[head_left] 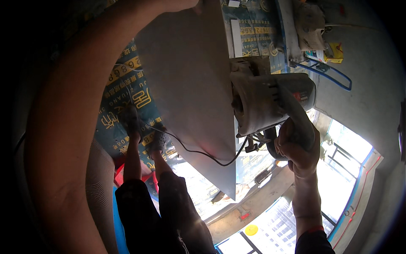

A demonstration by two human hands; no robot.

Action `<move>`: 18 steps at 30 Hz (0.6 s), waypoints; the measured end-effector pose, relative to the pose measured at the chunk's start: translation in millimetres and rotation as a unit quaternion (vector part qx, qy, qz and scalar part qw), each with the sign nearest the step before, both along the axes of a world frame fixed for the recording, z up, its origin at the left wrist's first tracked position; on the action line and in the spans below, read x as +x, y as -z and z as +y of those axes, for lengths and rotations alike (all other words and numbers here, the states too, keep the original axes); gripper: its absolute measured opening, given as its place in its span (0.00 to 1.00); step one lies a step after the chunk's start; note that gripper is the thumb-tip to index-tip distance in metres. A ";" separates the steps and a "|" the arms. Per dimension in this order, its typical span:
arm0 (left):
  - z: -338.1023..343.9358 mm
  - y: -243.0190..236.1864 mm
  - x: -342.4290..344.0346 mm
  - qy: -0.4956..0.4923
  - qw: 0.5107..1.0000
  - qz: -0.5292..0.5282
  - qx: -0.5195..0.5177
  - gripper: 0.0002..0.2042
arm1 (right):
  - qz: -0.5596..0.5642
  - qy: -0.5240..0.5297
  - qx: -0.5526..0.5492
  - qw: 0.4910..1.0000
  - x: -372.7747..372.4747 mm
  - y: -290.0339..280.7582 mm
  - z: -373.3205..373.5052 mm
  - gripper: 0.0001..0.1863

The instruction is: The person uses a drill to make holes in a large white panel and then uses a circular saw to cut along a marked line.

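A dusty dark-grey circular saw [270, 97] is in my right hand [298, 148], whose fingers wrap round its curved rear handle. The saw's front meets the right edge of a large grey board [186, 72], which tapers to a point low in the view; its blade cannot be made out. My left arm stretches up along the left side. At the top edge my left hand [179, 4] lies over the board's upper part, its fingers mostly cut off by the frame. A black power cord [198, 151] hangs from the saw and loops across the board.
My feet in grey clogs [158, 139] stand on dark-green printed floor sheeting [122, 99], left of the board. A red thing [122, 173] lies behind my legs. At the right are a blue metal frame [334, 76], a yellow box [335, 53] and a bright window [270, 228].
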State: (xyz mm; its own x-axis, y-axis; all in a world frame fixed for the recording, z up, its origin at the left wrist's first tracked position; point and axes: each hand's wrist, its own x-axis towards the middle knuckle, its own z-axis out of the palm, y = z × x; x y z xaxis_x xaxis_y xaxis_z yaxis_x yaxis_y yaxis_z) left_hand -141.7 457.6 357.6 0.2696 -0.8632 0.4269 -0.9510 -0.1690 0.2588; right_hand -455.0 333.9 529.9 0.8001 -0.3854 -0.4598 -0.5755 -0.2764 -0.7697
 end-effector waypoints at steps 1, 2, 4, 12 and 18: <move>0.4 0.5 -0.5 0.002 1.000 0.006 -0.001 0.16 | 0.001 0.000 0.001 1.000 -1.7 0.5 1.6 0.50; 0.7 1.5 -1.5 0.002 1.000 0.006 0.000 0.16 | 0.010 0.018 -0.010 1.000 -3.9 1.0 3.4 0.51; 2.0 3.7 -1.0 -0.004 1.000 -0.009 -0.006 0.18 | 0.019 0.035 -0.022 0.999 -5.0 -1.8 3.1 0.51; -0.5 3.4 1.7 0.008 1.000 0.000 -0.006 0.20 | -0.013 0.030 0.065 0.997 -12.2 -4.4 -2.7 0.15; 2.0 4.1 -0.5 -0.015 1.000 -0.011 -0.002 0.19 | 0.005 0.042 0.048 0.998 -11.5 -7.5 4.0 0.14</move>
State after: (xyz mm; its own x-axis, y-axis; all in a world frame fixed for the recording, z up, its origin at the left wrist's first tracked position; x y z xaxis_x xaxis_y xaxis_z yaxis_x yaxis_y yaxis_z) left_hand -142.2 459.6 353.5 0.2861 -0.8529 0.4367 -0.9509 -0.1968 0.2387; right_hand -466.5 338.0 537.4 0.7622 -0.4051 -0.5048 -0.6006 -0.1519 -0.7850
